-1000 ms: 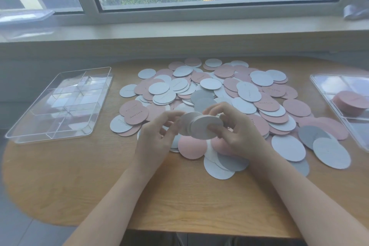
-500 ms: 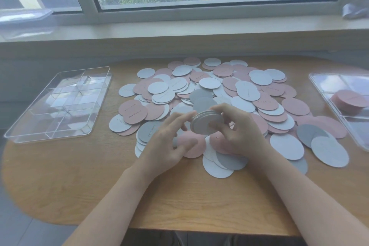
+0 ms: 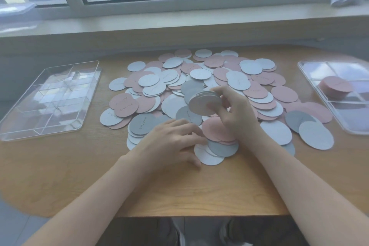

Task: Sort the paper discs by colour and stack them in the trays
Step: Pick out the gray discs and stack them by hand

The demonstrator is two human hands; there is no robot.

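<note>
**Disc sorting: right hand holds a pale stack, left hand flat on the pile**

The right hand [image 3: 237,114] is raised over the middle of the heap, its fingers and thumb curled round a small stack of pale discs [image 3: 203,103], which tilts with its face toward the camera. The left hand [image 3: 171,142] lies lower, with fingers straight and spread and holding nothing; its fingertips rest on loose discs at the near edge of the pile, just beside a large pink disc [image 3: 216,129].

The loose discs [image 3: 199,78], pink, white and grey, overlap across the middle of the wooden table [image 3: 79,175]. Several carry a short handwritten line; on a grey disc [image 3: 140,126] it seems to read "Good luck", though the lettering is too small to confirm.

The left tray [image 3: 18,114], clear and divided into compartments, holds no discs. The right tray [image 3: 307,78], also clear, holds a stack of pink discs [image 3: 336,86] in one compartment.
</note>
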